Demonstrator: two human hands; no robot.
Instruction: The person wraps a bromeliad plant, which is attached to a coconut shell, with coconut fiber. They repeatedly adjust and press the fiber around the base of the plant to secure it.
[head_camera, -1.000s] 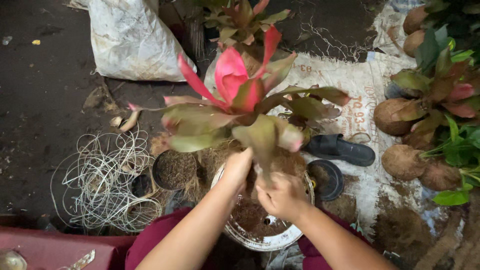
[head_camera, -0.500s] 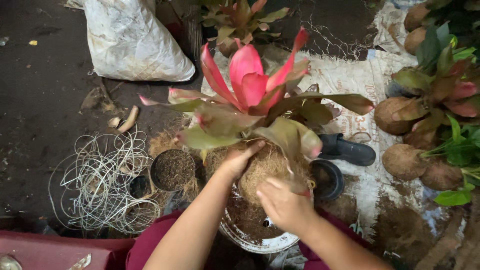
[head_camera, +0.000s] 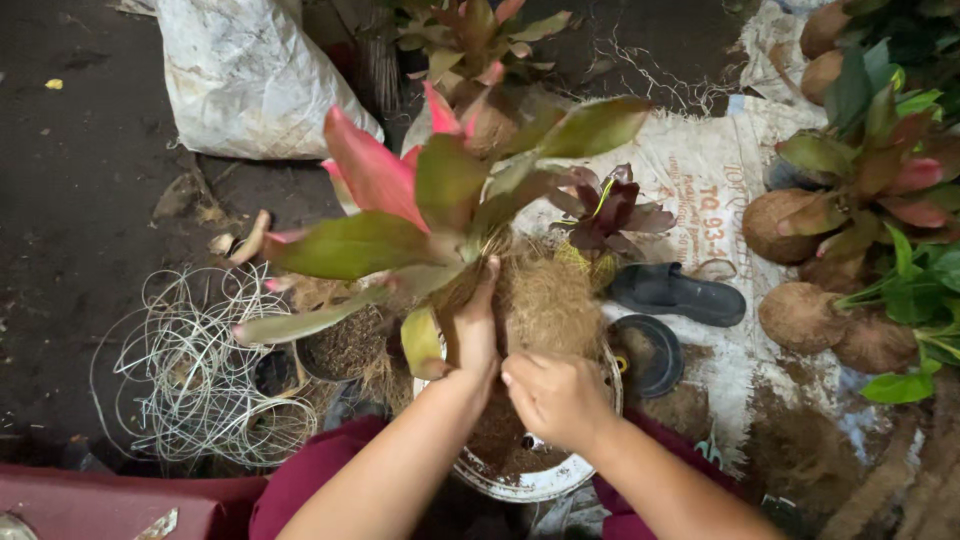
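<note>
Two hands wrap a red-and-green plant's fibre root ball over a white basin.

The plant (head_camera: 430, 200) lies tilted, its long axis running from the brown fibre root ball (head_camera: 545, 300) at centre up and away to the far left, leaf tips pointing left. The left hand (head_camera: 472, 325) grips the stem base, fingers closed round it. The right hand (head_camera: 555, 395) is curled, pinching fibre at the ball's near side. Both sit above the white basin (head_camera: 530, 485); a wire coil (head_camera: 195, 370) lies left, a black sandal (head_camera: 675, 293) right.

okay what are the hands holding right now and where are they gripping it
Both hands grip the red-and-green plant low down: the left hand at its stem base, the right hand on the fibrous brown root ball, over the white basin.
</note>
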